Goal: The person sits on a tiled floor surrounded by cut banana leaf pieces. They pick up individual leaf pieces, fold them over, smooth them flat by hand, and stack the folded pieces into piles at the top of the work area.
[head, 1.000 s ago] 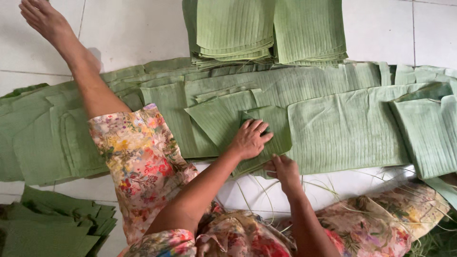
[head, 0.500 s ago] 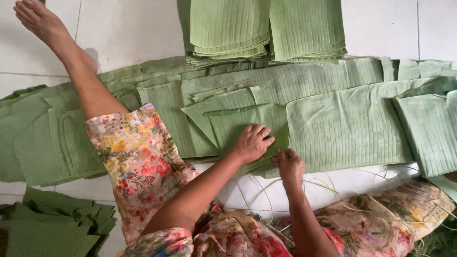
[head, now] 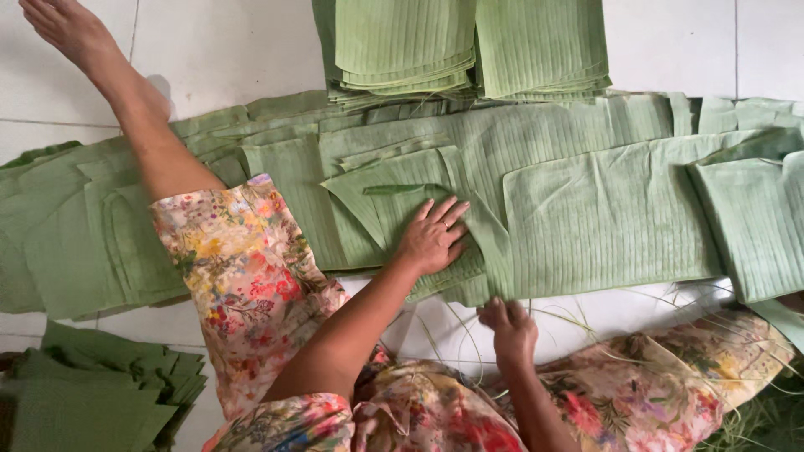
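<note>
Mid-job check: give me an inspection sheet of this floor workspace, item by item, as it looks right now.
Surface: white tiled floor, mostly covered by leaves.
Job's things: folded green leaf piece under the left hand, lying on a long row of overlapping leaf sheets.
Clutter: two stacks of folded leaves at the top, another stack lower left; thin leaf strips on the tiles.
Grippers: left hand pressed flat, fingers spread; right hand pinching the leaf edge near the body.
Cables: nothing seen.
Surroundings: the person's bare leg stretched across the leaves; floral clothing.
</note>
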